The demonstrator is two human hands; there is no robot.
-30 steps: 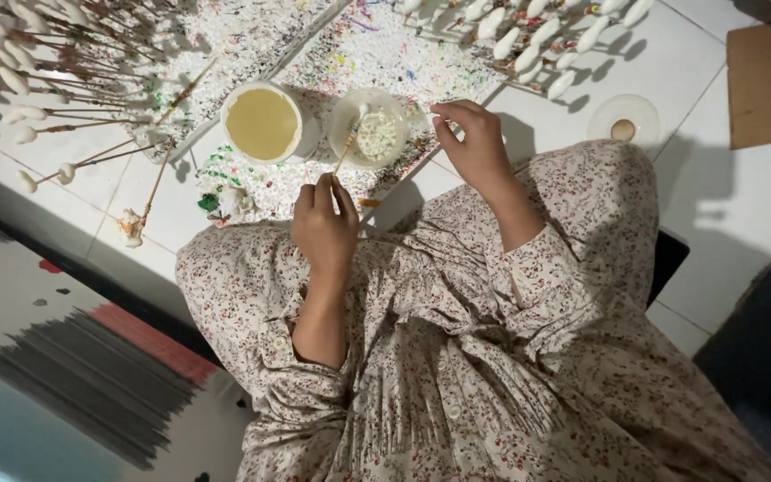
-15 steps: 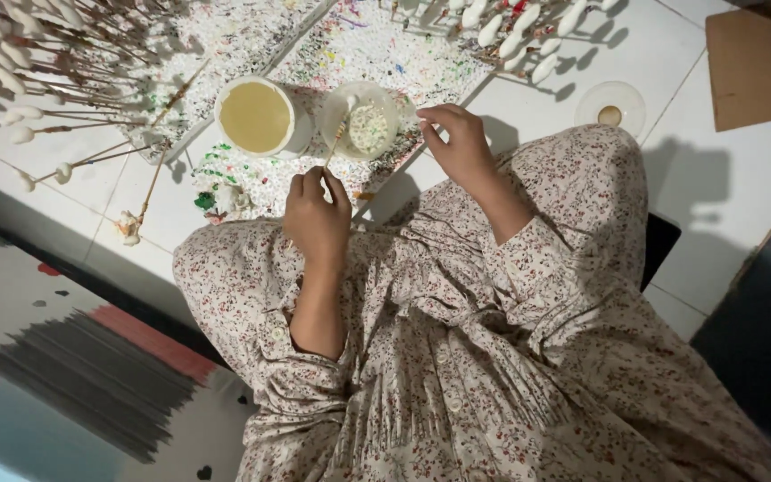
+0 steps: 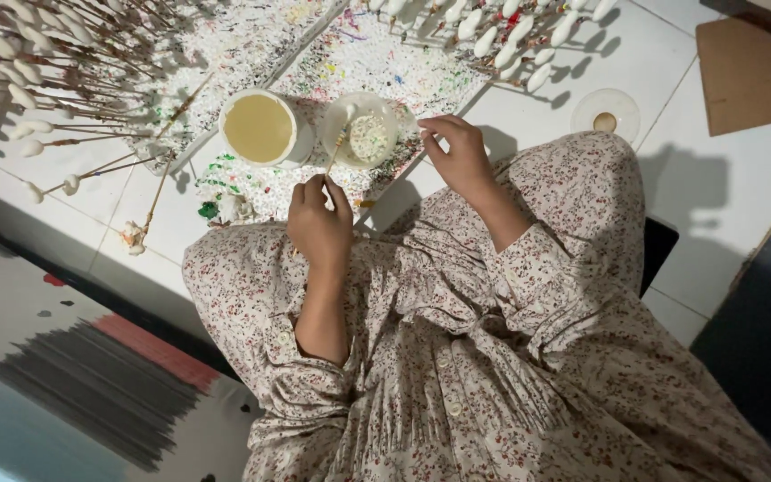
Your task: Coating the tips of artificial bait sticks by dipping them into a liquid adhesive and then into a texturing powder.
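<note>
On a paint-speckled white tiled floor (image 3: 573, 232), the left hand (image 3: 319, 223) has its fingers clamped on a thin stick (image 3: 338, 145) whose bud tip dips into the clear bowl (image 3: 365, 134), while the right hand (image 3: 459, 156), fingers loosely curled, steadies the bowl's rim beside a cream paint tub (image 3: 261, 129).

A thin stick (image 3: 339, 147) with a white bud on its tip leans up from the left hand (image 3: 319, 219), and the bud pokes over a small clear bowl (image 3: 368, 134). The bowl holds pale, speckled stuff. The right hand (image 3: 461, 156) touches the bowl's edge. Just beside the bowl sits a white tub (image 3: 261, 129) full of creamy yellow paint.
</note>
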